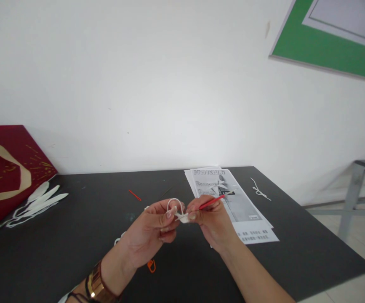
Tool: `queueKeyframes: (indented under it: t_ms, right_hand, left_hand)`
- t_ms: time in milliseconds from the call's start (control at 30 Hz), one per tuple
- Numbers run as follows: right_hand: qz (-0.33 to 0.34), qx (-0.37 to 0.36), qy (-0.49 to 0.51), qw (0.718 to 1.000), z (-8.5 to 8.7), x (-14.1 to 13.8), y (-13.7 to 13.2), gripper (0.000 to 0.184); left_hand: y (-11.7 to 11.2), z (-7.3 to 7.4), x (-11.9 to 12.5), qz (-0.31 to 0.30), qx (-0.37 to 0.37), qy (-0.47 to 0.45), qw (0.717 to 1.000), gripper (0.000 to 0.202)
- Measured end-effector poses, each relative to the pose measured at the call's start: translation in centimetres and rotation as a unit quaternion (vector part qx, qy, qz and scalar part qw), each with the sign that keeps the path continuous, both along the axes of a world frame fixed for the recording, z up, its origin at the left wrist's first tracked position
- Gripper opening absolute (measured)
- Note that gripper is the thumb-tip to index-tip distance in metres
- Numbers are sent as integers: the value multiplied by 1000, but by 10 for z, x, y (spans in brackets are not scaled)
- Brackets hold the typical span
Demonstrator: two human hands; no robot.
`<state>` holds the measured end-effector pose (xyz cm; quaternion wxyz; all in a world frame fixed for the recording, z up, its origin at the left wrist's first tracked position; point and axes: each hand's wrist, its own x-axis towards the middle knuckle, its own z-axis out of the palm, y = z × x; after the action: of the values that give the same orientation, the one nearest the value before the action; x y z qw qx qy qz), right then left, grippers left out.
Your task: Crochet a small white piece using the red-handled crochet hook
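My left hand (152, 229) is closed in a pinch on a small white crochet piece (183, 217), with a loop of white yarn (174, 203) running over its forefinger. My right hand (212, 221) is closed on a red crochet hook (212, 202), whose tip meets the white piece between the two hands. Both hands hover above the dark table (75, 235), near its middle. A gold bracelet (95, 284) sits on my left wrist.
Printed instruction sheets (242, 210) lie just right of my hands. A short white yarn scrap (259, 189) lies further right. A red needle (134, 195) and an orange stitch marker (151, 265) rest on the table. White petal shapes (40, 200) and a dark red bag (3, 172) are at the left.
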<state>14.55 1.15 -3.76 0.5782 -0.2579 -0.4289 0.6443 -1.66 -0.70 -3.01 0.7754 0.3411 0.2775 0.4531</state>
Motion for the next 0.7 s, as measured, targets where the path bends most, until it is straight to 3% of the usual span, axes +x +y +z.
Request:
queueKeyframes:
  t_ms: [133,267,533,600,700]
  right_hand:
    - [52,-54,48,996,2,0,-1,18]
    - [36,-37,38,998,3,4,0,17]
    - [40,16,-5,999,-1,6,2,20]
    - [48,15,-7,999,-1,8,2,19]
    - [60,9,-5,998,0,8,2,20]
  left_hand:
    - [3,-2,-3,14,-4,-34,999,18]
    - [7,1,-8,34,4,-30,999,11]
    - [10,8,-14,58,56,139,987,29]
    - [14,7,-23,18,68,160,985,30]
    - [17,7,-40,-109,89,160,977,49]
